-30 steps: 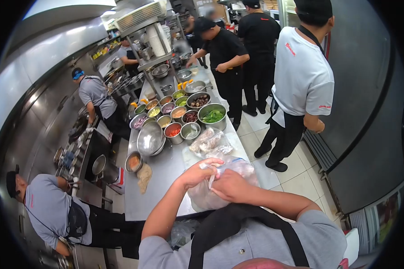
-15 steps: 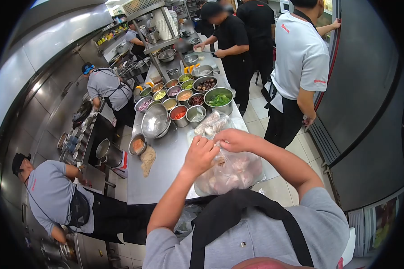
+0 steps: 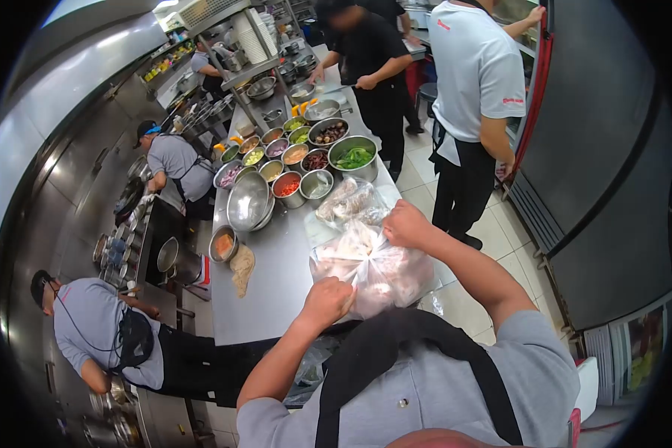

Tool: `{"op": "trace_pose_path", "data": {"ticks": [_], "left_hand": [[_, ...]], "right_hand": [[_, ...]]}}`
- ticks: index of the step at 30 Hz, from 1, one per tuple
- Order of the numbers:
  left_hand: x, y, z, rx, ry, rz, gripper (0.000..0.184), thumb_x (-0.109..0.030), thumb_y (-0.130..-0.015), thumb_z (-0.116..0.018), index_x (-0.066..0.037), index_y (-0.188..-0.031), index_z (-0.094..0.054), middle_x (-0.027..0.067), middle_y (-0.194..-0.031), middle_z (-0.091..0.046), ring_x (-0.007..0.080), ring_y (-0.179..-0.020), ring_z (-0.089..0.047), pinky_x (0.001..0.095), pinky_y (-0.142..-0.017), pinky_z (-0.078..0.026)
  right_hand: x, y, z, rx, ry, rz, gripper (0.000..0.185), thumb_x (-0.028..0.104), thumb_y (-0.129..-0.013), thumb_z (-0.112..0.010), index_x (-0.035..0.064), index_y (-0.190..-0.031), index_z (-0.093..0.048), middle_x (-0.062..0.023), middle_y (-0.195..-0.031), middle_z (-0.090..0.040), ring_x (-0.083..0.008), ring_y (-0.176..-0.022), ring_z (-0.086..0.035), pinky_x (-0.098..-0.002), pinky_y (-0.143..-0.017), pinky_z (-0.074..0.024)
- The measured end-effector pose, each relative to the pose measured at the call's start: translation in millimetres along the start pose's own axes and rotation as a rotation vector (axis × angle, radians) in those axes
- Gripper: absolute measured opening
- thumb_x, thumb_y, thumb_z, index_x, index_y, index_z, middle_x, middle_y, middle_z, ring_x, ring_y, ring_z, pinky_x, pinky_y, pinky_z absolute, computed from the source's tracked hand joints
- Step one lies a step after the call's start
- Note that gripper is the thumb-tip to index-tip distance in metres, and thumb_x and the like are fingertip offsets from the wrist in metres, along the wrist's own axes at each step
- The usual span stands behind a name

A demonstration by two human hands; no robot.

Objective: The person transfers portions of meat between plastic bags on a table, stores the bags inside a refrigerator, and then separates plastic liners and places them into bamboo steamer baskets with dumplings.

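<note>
By the surface's (image 3: 265, 310) near edge, the bag (image 3: 392, 287), clamped in left hand (image 3: 330, 300) and right hand (image 3: 408, 225) fingers, is seemingly being tightened; even tension needed.

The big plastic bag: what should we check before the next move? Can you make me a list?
1. Left hand closed on the big plastic bag: ok.
2. Right hand closed on it too: ok.
3. Its mouth open: cannot tell; plastic bunches in the middle.
4. Small bag well apart: not ok, it's right behind.
5. Pot of red pieces apart from the big one: ok.
</note>
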State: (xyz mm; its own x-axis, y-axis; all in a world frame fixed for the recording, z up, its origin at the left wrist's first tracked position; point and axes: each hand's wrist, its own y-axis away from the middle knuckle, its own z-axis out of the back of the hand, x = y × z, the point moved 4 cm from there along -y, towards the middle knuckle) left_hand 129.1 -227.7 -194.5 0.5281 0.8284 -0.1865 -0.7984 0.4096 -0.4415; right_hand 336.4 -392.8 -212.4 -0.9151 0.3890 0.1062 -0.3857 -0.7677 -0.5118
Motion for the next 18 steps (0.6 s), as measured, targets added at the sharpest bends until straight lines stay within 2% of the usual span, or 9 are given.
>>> {"op": "trace_pose_path", "data": {"ticks": [2,5,7,8,10,12,14,16,18], "left_hand": [[-5,-18,7,-0.043,0.006,0.005,0.028,-0.018,-0.087,-0.067,-0.007,-0.065,-0.054,0.0085,-0.065,-0.056,0.0273,-0.064,-0.057,0.0402,-0.062,-0.048],[-20,-50,23,-0.412,0.106,-0.168,0.031,-0.018,-0.091,-0.065,-0.005,-0.067,-0.051,0.0054,-0.063,-0.054,0.0229,-0.059,-0.052,0.0371,-0.064,-0.047],[10,-52,-7,-0.159,1.023,0.705,0.027,-0.014,-0.093,-0.064,-0.002,-0.071,-0.054,0.0032,-0.072,-0.059,0.0157,-0.066,-0.054,0.0322,-0.072,-0.046],[23,-57,-17,-0.165,1.027,0.699,0.027,-0.014,-0.093,-0.064,-0.002,-0.071,-0.054,0.0032,-0.072,-0.059,0.0157,-0.066,-0.054,0.0322,-0.072,-0.046],[52,-61,-47,-0.341,1.697,0.830,0.020,-0.014,-0.095,-0.062,-0.001,-0.080,-0.062,0.0012,-0.078,-0.061,0.0118,-0.067,-0.053,0.0319,-0.070,-0.046],[54,-67,-50,-0.320,1.547,0.903,0.015,-0.015,-0.090,-0.067,-0.001,-0.087,-0.064,0.0050,-0.080,-0.064,0.0140,-0.067,-0.055,0.0312,-0.069,-0.047],[23,-80,-19,-0.078,0.657,0.671,0.020,-0.016,-0.085,-0.073,0.000,-0.086,-0.060,0.0068,-0.079,-0.064,0.0156,-0.070,-0.059,0.0326,-0.069,-0.049],[7,-85,-14,-0.084,0.623,0.653,0.022,-0.015,-0.081,-0.075,0.000,-0.084,-0.058,0.0118,-0.079,-0.065,0.0227,-0.073,-0.063,0.0354,-0.070,-0.050],[-1,-86,-22,-0.113,0.491,0.524,0.022,-0.015,-0.081,-0.074,0.001,-0.085,-0.059,0.0164,-0.078,-0.065,0.0294,-0.071,-0.062,0.0367,-0.069,-0.050]], "right_hand": [[2,-1,0,0.062,0.029,-0.040,0.017,0.020,-0.076,-0.060,0.0088,-0.065,-0.067,-0.0117,-0.065,-0.065,-0.0279,-0.067,-0.063,-0.0389,-0.080,-0.0458],[3,-1,-4,0.082,0.050,-0.092,0.017,0.021,-0.077,-0.060,0.0091,-0.067,-0.067,-0.0116,-0.067,-0.066,-0.0272,-0.069,-0.064,-0.0396,-0.080,-0.0457],[6,1,-2,0.067,0.046,-0.108,0.019,0.022,-0.078,-0.059,0.0092,-0.068,-0.067,-0.0122,-0.068,-0.066,-0.0285,-0.070,-0.064,-0.0399,-0.081,-0.0456],[6,3,1,0.069,0.054,-0.104,0.019,0.022,-0.078,-0.059,0.0092,-0.068,-0.067,-0.0122,-0.068,-0.066,-0.0285,-0.070,-0.064,-0.0399,-0.081,-0.0456],[10,12,11,0.109,0.056,-0.168,0.022,0.025,-0.080,-0.057,0.0085,-0.068,-0.066,-0.0142,-0.069,-0.065,-0.0312,-0.070,-0.064,-0.0428,-0.076,-0.0464],[11,25,19,0.168,0.010,-0.224,0.023,0.024,-0.080,-0.055,0.0070,-0.069,-0.066,-0.0160,-0.070,-0.065,-0.0335,-0.071,-0.063,-0.0450,-0.074,-0.0472],[22,26,27,0.235,-0.047,-0.273,0.024,0.024,-0.080,-0.054,0.0055,-0.070,-0.066,-0.0177,-0.071,-0.065,-0.0358,-0.071,-0.063,-0.0473,-0.071,-0.0480],[37,24,47,0.219,-0.502,-0.453,0.025,0.023,-0.080,-0.051,0.0034,-0.074,-0.065,-0.0196,-0.075,-0.065,-0.0390,-0.073,-0.063,-0.0507,-0.068,-0.0489],[65,12,59,0.212,-0.453,-0.390,0.024,0.022,-0.079,-0.050,0.0031,-0.076,-0.065,-0.0197,-0.078,-0.066,-0.0402,-0.075,-0.063,-0.0501,-0.069,-0.0496]]}}
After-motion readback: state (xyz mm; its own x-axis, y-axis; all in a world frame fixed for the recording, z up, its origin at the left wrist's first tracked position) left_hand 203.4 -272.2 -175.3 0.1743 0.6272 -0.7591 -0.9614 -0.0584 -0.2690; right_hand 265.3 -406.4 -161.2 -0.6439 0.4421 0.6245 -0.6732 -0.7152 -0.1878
